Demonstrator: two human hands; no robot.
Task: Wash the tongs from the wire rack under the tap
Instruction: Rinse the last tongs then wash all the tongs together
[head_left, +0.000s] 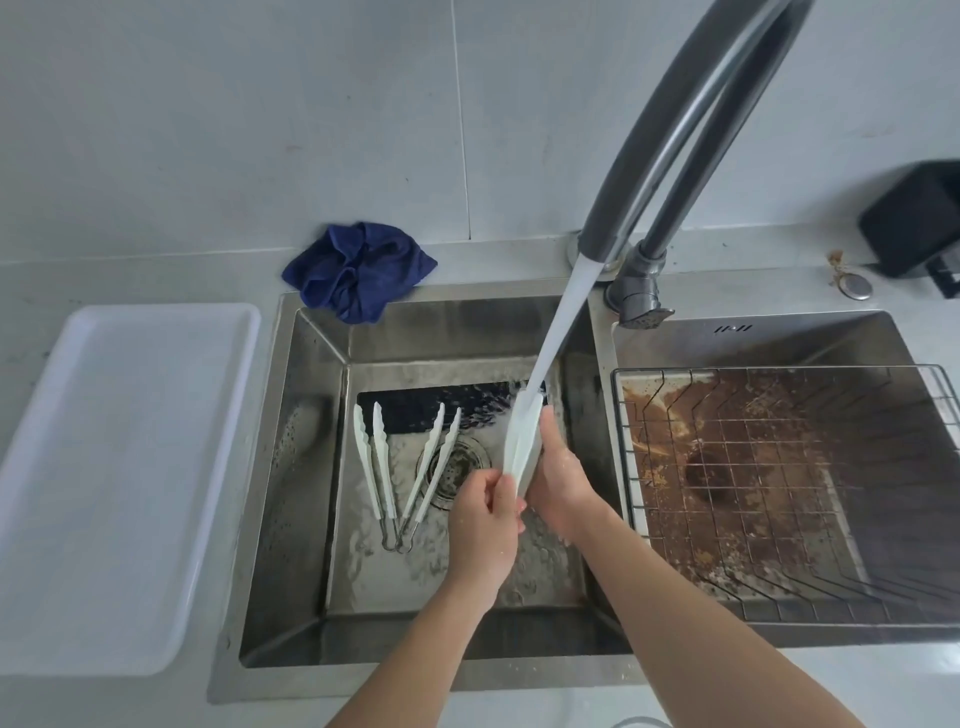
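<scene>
A pair of white tongs (522, 441) stands nearly upright over the left sink, its tips in the water stream (563, 317) from the tap (675, 124). My left hand (485, 514) grips the lower handle end. My right hand (558, 478) wraps the tongs' middle from the right. Two more white tongs lie on the floor of the left sink (306, 467), one on the left (375, 462) and one over the drain (432, 462). The wire rack (779, 493) sits in the right sink and holds no tongs.
A white plastic tray (119, 467) lies on the counter to the left. A crumpled blue cloth (358, 270) sits behind the left sink. The right sink's bottom is brown with grime. A black appliance (914, 223) stands at the far right.
</scene>
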